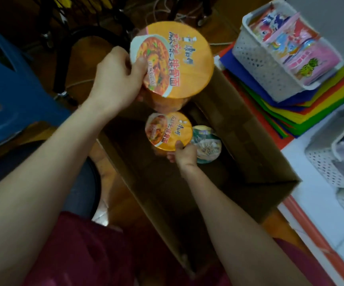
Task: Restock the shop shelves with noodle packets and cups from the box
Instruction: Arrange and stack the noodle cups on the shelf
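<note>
Over an open cardboard box (249,141) on the shop floor, a person in a maroon top lifts out instant noodles with both bare hands. The left hand (115,79) grips a large orange-lidded noodle cup (183,58) by its rim, thumb pressed on the lid and fingers curled under it, holding it tilted above the far end of the box. The right hand (184,154) reaches down inside the box and clasps a second orange noodle cup (168,131) at its near edge, thumb on the lid; whether this cup sits on the bottom or is raised cannot be told. Just beside it, touching or nearly so, a green-lidded noodle cup (209,146) stands upright deep in the box. To the right, a white shelf (315,203) carries a white perforated basket (266,71) packed with pink and red noodle packets (303,44), resting on a stack of coloured sheets (311,104). A second white basket (328,166) shows at the shelf's right edge. A blue plastic stool (12,89) stands to the left.
</note>
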